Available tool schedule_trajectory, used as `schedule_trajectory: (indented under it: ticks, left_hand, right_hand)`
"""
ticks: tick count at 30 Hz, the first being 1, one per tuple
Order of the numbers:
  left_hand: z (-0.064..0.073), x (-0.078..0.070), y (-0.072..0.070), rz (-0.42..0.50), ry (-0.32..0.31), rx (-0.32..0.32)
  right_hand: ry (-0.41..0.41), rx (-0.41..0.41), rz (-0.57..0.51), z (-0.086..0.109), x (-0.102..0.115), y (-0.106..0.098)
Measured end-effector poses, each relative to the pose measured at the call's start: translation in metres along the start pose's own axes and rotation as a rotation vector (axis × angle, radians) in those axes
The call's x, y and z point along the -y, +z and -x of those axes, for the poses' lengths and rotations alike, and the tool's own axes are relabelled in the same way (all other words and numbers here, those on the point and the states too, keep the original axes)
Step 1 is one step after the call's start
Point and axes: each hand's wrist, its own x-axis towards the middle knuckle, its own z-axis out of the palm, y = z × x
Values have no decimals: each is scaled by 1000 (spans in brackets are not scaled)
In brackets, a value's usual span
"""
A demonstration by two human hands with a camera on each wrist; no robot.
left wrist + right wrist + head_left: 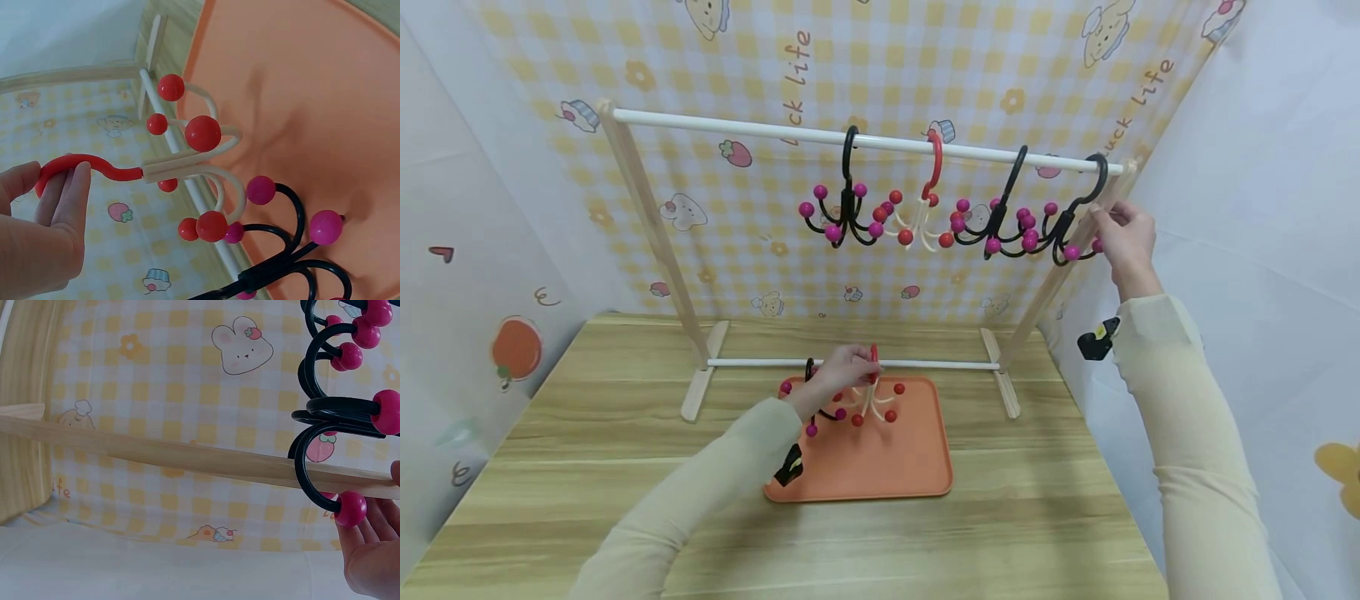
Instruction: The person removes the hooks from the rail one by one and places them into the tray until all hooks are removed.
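Note:
My left hand (pixel 850 367) pinches the red hook (pixel 81 164) of a white octopus-style hanger (pixel 181 167) with red balls, over the orange tray (pixel 887 467). Beside it on the tray is a black hanger (pixel 269 269) with magenta balls, partly hidden by that hand in the head view. My right hand (pixel 1127 237) grips the rack's right wooden post (pixel 206 457), thumb on one side and fingers on the other. Close by hangs the rightmost black hanger (pixel 1063 227), one magenta ball (pixel 350 509) overlapping the fingers in the right wrist view.
On the white top rail (pixel 730 127) hang two more black hangers and a white one (pixel 922 215) with a red hook. A lower white bar (pixel 940 364) crosses behind the tray. The wooden table (pixel 1022 492) meets a checked cloth backdrop (pixel 850 283).

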Motion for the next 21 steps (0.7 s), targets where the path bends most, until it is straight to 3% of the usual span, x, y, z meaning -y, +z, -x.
schedule_trajectory:
  ticks: [6, 9, 12, 13, 19, 20, 21]
  left_hand:
    - [-2, 10, 1, -31, 26, 6]
    - [-4, 15, 1, -47, 25, -4]
    - [-5, 20, 1, -59, 21, -12]
    - [-5, 21, 1, -58, 24, -13]
    - [0, 21, 0, -48, 36, -7]
    - [0, 21, 1, -51, 33, -14]
    - [0, 21, 1, -52, 33, -20]
  right_hand:
    - [-9, 7, -14, -22, -17, -5]
    - [5, 10, -39, -16, -12, -4]
    - [16, -1, 7, -4, -1, 0]
    - [20, 13, -56, -16, -10, -3]
    - [12, 11, -29, -25, -18, -5]
    - [6, 0, 37, -17, -12, -3]
    - [14, -1, 6, -26, -18, -5]
